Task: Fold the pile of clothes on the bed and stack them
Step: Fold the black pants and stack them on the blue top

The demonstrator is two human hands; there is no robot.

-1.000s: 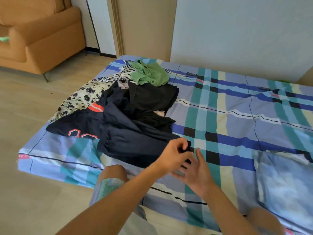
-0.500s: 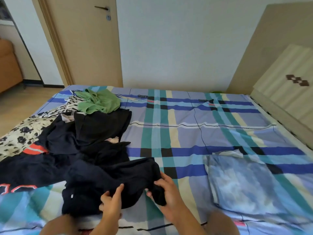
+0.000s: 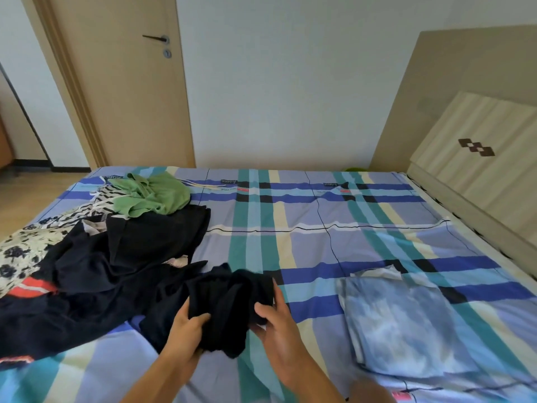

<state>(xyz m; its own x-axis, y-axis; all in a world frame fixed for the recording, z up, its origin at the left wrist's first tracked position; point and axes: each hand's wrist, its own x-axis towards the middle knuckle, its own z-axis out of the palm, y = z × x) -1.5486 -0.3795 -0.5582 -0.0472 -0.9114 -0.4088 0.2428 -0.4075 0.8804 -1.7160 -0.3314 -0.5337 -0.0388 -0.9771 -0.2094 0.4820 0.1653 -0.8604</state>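
Here both hands [image 3: 229, 324] grip the black garment [image 3: 229, 298] bunched between them.

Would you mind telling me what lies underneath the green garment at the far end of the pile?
A black-and-white striped garment and a black garment poke out beneath the green garment; anything directly under it is covered.

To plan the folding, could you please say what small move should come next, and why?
Probably draw the black garment rightward onto the bare sheet and spread it flat: left hand and right hand both grip it, yet it is bunched and lies against the pile.
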